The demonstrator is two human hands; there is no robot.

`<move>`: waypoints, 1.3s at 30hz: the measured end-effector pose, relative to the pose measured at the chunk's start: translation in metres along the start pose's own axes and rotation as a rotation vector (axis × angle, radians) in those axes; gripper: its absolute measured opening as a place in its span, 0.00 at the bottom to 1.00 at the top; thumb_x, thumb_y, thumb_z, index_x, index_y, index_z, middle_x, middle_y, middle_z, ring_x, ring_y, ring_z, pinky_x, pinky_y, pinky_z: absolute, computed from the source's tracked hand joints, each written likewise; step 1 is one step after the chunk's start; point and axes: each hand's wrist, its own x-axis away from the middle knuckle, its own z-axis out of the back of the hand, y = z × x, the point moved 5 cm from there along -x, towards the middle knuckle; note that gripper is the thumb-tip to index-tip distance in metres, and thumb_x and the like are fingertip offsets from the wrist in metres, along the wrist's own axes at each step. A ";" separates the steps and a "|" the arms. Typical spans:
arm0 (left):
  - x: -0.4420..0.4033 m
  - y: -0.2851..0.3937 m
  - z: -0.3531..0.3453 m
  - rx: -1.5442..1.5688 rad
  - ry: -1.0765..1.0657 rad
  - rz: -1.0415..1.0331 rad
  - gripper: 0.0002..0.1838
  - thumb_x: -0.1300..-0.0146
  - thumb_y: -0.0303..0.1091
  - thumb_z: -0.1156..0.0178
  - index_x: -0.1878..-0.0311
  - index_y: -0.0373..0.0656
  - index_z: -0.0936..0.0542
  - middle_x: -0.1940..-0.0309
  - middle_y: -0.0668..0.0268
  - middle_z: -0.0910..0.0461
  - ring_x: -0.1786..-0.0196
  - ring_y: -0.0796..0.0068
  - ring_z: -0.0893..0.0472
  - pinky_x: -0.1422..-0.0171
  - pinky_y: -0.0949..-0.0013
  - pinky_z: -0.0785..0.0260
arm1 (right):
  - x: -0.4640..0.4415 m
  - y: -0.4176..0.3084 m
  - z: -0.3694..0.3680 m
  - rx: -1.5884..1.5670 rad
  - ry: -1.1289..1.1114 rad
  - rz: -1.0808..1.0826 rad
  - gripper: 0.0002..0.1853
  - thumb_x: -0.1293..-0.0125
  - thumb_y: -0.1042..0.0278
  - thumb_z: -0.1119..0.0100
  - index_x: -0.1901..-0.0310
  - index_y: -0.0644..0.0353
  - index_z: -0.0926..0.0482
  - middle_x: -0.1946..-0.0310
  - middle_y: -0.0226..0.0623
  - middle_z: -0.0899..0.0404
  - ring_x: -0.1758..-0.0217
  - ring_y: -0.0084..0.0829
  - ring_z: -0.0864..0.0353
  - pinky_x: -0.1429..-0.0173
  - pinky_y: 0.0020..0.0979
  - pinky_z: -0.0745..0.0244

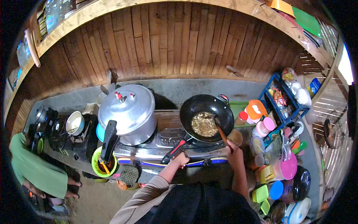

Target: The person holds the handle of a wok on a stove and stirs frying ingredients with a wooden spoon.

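Note:
A black wok (188, 115) sits on the stove's right burner, with pale, thin strips of food (204, 124) in oily liquid at its bottom. My right hand (234, 154) is closed round the wooden handle of a spatula (222, 135), whose head dips into the food. Beside the wok's black and red handle (174, 150), at the stove's front edge, my left hand (180, 159) has its fingers curled. What they hold, if anything, is hidden. The silver stove (167, 140) also bears a large lidded pressure cooker (138, 123) on its left side.
A yellow-green bowl (95, 164) stands left of the pressure cooker's handle. Farther left is a second stove with a white pot (75, 123). Tubs, a pink-lidded container (288, 167) and a blue rack (285, 119) crowd the right. Another person in a green garment (37, 164) is at far left.

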 end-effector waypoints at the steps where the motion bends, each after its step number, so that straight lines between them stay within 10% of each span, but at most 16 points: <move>1: 0.001 0.000 0.000 0.007 0.000 0.020 0.19 0.43 0.43 0.47 0.79 0.36 0.23 0.86 0.63 0.22 0.86 0.72 0.22 0.81 0.68 0.28 | -0.002 0.005 -0.005 0.027 -0.036 -0.023 0.16 0.38 0.68 0.42 0.48 0.58 0.23 0.58 0.53 0.20 0.54 0.51 0.19 0.50 0.40 0.24; 15: 0.011 0.006 0.005 0.027 0.001 0.014 0.18 0.42 0.42 0.47 0.78 0.36 0.24 0.86 0.63 0.23 0.86 0.72 0.22 0.80 0.68 0.27 | -0.040 0.015 -0.040 -0.080 -0.001 0.069 0.18 0.39 0.69 0.42 0.46 0.61 0.24 0.56 0.54 0.20 0.52 0.51 0.21 0.48 0.38 0.26; 24: 0.029 0.018 0.014 -0.002 0.009 0.029 0.18 0.43 0.42 0.47 0.80 0.38 0.25 0.87 0.63 0.24 0.87 0.72 0.23 0.82 0.68 0.29 | -0.006 -0.015 -0.013 -0.182 -0.189 0.090 0.18 0.38 0.74 0.41 0.46 0.64 0.25 0.57 0.48 0.18 0.52 0.32 0.19 0.48 0.29 0.27; 39: 0.001 -0.002 -0.001 0.068 -0.004 0.001 0.18 0.43 0.42 0.47 0.81 0.37 0.25 0.87 0.62 0.24 0.88 0.71 0.24 0.84 0.67 0.31 | 0.025 -0.060 0.129 0.229 -0.292 -0.126 0.17 0.40 0.71 0.41 0.48 0.56 0.21 0.54 0.52 0.20 0.51 0.52 0.21 0.48 0.40 0.27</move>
